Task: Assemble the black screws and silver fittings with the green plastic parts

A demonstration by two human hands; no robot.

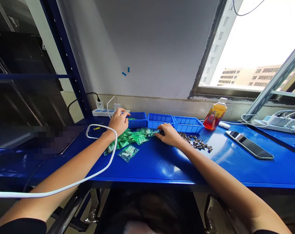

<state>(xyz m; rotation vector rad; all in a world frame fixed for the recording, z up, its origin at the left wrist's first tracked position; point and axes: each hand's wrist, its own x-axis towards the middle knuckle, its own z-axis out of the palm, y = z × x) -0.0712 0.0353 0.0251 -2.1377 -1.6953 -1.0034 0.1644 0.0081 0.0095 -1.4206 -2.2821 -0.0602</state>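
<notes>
Nearest, one thick white cable [47, 194] crosses in front of the left forearm and loops about that wrist, below the left fingers; if it snagged the arm, it could drag through the parts. One flat clear plastic packet of pale pieces [129, 152] lies on the glossy blue worktop [159, 170], nearer the body than either set of fingers. Past it, between the two sets, spreads a heap of green-tinted plastic packets [140, 136], too overlapped to count. The right hand [170, 134] is low where the heap meets small dark metal pieces [201, 144], also uncountable, scattered rightward of its fingers. Those fingers are curved and narrow; I cannot tell whether they grip anything. A careless sweep there might mix pieces with packets. The left hand [118, 122] has loosely parted fingers at the left bin, nothing visible between them. Three rectangular blue plastic bins [160, 121] stand in a row just beyond the fingers; knocking one could spill contents.
</notes>
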